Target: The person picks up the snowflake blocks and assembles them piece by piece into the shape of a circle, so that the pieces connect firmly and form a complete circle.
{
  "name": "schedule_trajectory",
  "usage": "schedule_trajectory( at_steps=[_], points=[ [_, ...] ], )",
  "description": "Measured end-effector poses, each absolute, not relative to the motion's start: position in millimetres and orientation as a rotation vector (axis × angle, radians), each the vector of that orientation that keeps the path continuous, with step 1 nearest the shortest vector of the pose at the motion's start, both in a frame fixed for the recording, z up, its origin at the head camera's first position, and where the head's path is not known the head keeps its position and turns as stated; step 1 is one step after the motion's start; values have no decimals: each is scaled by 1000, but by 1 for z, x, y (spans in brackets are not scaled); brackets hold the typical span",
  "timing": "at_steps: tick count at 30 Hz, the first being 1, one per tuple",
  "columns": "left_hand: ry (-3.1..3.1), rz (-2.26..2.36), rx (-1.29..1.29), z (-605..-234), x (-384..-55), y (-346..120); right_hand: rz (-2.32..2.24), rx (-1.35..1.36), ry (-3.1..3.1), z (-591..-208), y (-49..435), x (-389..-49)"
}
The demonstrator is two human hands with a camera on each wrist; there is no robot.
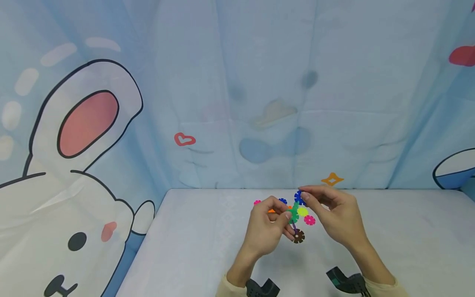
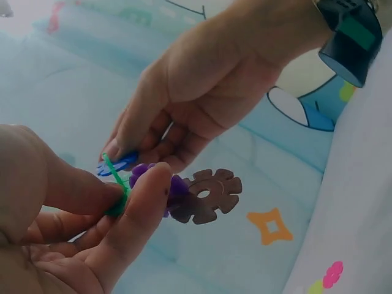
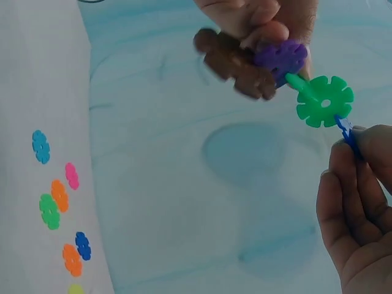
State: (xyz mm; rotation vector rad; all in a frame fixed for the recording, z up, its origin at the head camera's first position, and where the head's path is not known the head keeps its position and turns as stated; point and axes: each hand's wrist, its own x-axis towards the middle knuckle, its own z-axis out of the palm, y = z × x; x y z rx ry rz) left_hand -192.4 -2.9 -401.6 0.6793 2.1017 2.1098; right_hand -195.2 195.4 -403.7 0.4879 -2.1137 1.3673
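Observation:
Notched plastic flower discs are joined in a chain held up between both hands. A brown disc [image 2: 223, 184] sits at one end, joined to a purple disc [image 3: 291, 55]. Beyond the purple one come green pieces, with a flat green disc [image 3: 311, 109] facing the right wrist view. My left hand [image 1: 265, 229] pinches the chain at its green part, and its fingers cover some of the joints. Between thumb and fingertips, my right hand [image 1: 339, 214] pinches a blue disc [image 1: 299, 198], whose edge meets the rim of the green disc.
Several loose discs lie on the white table [image 1: 193, 239] behind the hands, among them a pink disc [image 1: 309, 220], a yellow disc [image 1: 302, 211] and a light blue disc [image 3: 41, 147]. A pale blue printed curtain [image 1: 237, 82] hangs along the table's back edge.

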Motion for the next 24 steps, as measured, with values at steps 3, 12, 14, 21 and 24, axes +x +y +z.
schedule_trajectory(
  at_steps=[3, 12, 14, 21, 24],
  points=[
    [2145, 2097, 777, -402, -191, -1, 1326, 503, -2111, -402, 197, -193],
    [2127, 2130, 846, -399, -184, 3, 1237, 545, -2121, -393, 200, -189],
    [2112, 2150, 846, -399, -183, 4, 1234, 551, -2117, -391, 200, -187],
    [2101, 2170, 807, -397, -180, 6, 1306, 561, -2080, -391, 199, -185],
    [2112, 2153, 794, -397, -179, 5, 1329, 608, -2083, -394, 199, -186]
  ],
)
